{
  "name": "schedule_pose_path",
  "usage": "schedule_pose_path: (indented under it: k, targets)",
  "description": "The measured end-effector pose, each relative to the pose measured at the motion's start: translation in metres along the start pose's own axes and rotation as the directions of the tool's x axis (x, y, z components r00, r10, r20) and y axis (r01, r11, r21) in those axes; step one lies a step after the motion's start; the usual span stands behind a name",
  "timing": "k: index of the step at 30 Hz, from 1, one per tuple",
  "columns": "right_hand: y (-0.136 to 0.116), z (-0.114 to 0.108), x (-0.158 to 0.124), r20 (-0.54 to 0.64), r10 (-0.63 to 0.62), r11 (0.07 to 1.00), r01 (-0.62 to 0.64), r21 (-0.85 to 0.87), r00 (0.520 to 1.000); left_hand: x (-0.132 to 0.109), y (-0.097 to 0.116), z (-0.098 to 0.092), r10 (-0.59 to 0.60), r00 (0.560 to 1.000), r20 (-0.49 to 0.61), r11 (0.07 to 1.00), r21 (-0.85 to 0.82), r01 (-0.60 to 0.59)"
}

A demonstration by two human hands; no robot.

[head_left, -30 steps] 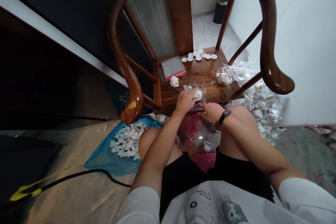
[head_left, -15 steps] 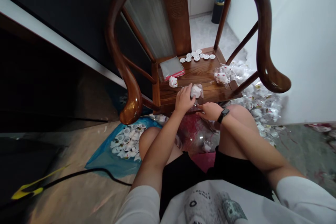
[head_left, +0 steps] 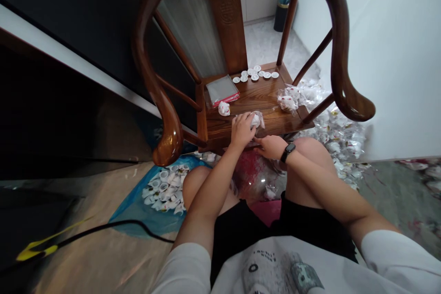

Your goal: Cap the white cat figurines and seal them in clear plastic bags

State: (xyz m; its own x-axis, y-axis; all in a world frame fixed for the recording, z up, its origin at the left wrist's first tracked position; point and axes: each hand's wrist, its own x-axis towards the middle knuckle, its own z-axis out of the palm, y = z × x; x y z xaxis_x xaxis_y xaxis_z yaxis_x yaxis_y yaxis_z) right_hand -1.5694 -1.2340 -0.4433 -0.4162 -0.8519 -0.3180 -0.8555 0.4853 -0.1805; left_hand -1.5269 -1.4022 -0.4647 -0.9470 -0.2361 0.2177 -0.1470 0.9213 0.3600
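I sit facing a dark wooden chair whose seat (head_left: 265, 101) serves as a work surface. My left hand (head_left: 241, 129) is curled over a small white figure in a clear plastic bag (head_left: 256, 120) at the seat's front edge. My right hand (head_left: 271, 146), with a black watch on its wrist, pinches the bag's near end just below the seat edge. A second loose white figure (head_left: 223, 108) stands left of my left hand.
On the seat lie a stack of clear bags with red strip (head_left: 222, 90), several white round lids (head_left: 255, 74) and a few bagged figures (head_left: 287, 99). A blue sheet with white cups (head_left: 165, 185) lies on the floor left; a heap of bagged pieces (head_left: 339, 133) right.
My left hand has closed further over the bagged figure and both hands shifted slightly; the view has drifted a little to the right.
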Motion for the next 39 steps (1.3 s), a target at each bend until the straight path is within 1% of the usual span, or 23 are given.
schedule_pose_path:
  k: [4,7,9,11,13,15,17,19,21,23,25,28,30,32,35,39]
  targets:
    - [-0.001,0.001,-0.001,0.010,-0.010,1.000,0.010,0.004,1.000,0.002,0.004,0.002,-0.033,0.999,-0.039,0.999,-0.003,0.033]
    - [-0.002,0.001,-0.001,-0.002,0.010,1.000,-0.010,0.021,1.000,0.004,0.000,0.001,0.005,0.999,-0.034,0.999,-0.033,-0.006]
    - [-0.002,0.000,-0.001,-0.027,0.037,0.999,-0.036,0.031,0.999,0.004,-0.009,0.000,0.048,0.999,-0.015,0.996,-0.073,-0.049]
    - [-0.002,-0.001,-0.001,-0.079,0.061,0.997,-0.058,0.042,0.995,0.003,-0.022,-0.002,0.082,0.996,0.032,0.991,-0.109,-0.078]
    - [-0.003,-0.003,0.000,-0.158,0.084,0.995,-0.074,0.068,0.984,0.000,-0.035,-0.004,0.103,0.988,0.117,0.988,-0.126,-0.088]
    - [-0.005,-0.003,0.003,-0.231,0.102,0.991,-0.078,0.111,0.968,-0.004,-0.047,-0.005,0.109,0.970,0.217,0.990,-0.113,-0.086]
    - [-0.009,-0.002,0.009,-0.256,0.090,0.988,-0.054,0.145,0.962,-0.010,-0.054,-0.004,0.091,0.953,0.290,0.994,-0.081,-0.071]
    - [-0.012,0.001,0.017,-0.240,0.048,0.989,-0.012,0.150,0.970,-0.015,-0.058,-0.002,0.063,0.944,0.323,0.997,-0.059,-0.046]
    - [-0.014,0.004,0.024,-0.203,0.002,0.990,0.026,0.137,0.979,-0.018,-0.059,-0.001,0.046,0.943,0.331,0.998,-0.061,-0.028]
    - [-0.015,0.007,0.031,-0.162,-0.015,0.992,0.036,0.124,0.987,-0.020,-0.061,-0.001,0.047,0.943,0.330,0.996,-0.083,-0.020]
    - [-0.015,0.008,0.035,-0.134,-0.003,0.993,0.019,0.119,0.991,-0.021,-0.065,-0.004,0.051,0.936,0.348,0.994,-0.105,-0.015]
    - [-0.016,0.010,0.037,-0.125,0.026,0.993,-0.011,0.120,0.992,-0.022,-0.073,-0.011,0.035,0.905,0.423,0.997,-0.076,-0.003]
    - [-0.018,0.011,0.038,-0.123,0.019,0.993,-0.004,0.121,0.992,-0.023,-0.076,-0.017,0.011,0.884,0.467,1.000,-0.022,-0.001]
    - [-0.019,0.013,0.040,-0.130,-0.005,0.992,0.021,0.125,0.992,-0.025,-0.077,-0.020,-0.002,0.875,0.485,1.000,0.017,-0.008]
    - [-0.021,0.015,0.044,-0.152,-0.030,0.991,0.050,0.127,0.988,-0.025,-0.075,-0.021,-0.007,0.879,0.476,0.999,0.044,-0.017]
    - [-0.020,0.013,0.049,-0.160,-0.023,0.991,0.043,0.127,0.987,-0.024,-0.072,-0.019,-0.008,0.896,0.444,0.998,0.055,-0.018]
